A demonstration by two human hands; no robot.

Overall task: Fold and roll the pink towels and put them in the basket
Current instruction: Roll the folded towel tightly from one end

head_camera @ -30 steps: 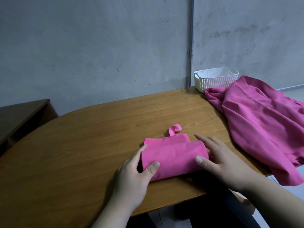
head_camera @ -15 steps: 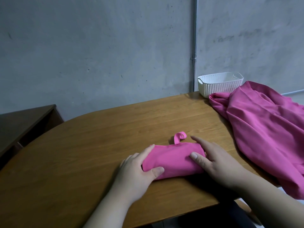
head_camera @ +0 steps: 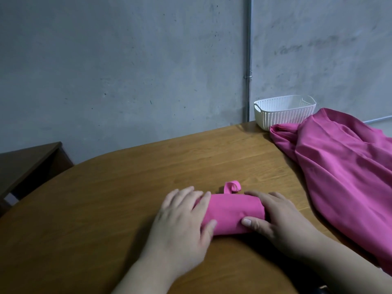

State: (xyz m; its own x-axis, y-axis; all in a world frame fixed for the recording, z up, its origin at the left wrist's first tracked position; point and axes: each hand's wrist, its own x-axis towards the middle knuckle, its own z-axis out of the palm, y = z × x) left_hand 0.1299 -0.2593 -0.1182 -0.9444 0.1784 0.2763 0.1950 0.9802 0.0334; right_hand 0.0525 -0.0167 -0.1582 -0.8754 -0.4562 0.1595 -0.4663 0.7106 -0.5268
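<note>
On table (head_camera: pixel 106 219), left hand (head_camera: pixel 182 221), right hand (head_camera: pixel 284 221) clasp towel (head_camera: pixel 231 213), seemingly rolled.

Rolled towel (head_camera: pixel 230 213): plain bright pink. At two o'clock, heaped towels (head_camera: pixel 343 172), same pink; white basket (head_camera: pixel 284 115), perforated lattice pattern. Tabletop (head_camera: pixel 106 209): brown woodgrain. Wall (head_camera: pixel 127 71): mottled grey.

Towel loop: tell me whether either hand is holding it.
No: the loop sticks out bare behind the rolled towel, while the left hand and right hand grip its two ends.
</note>
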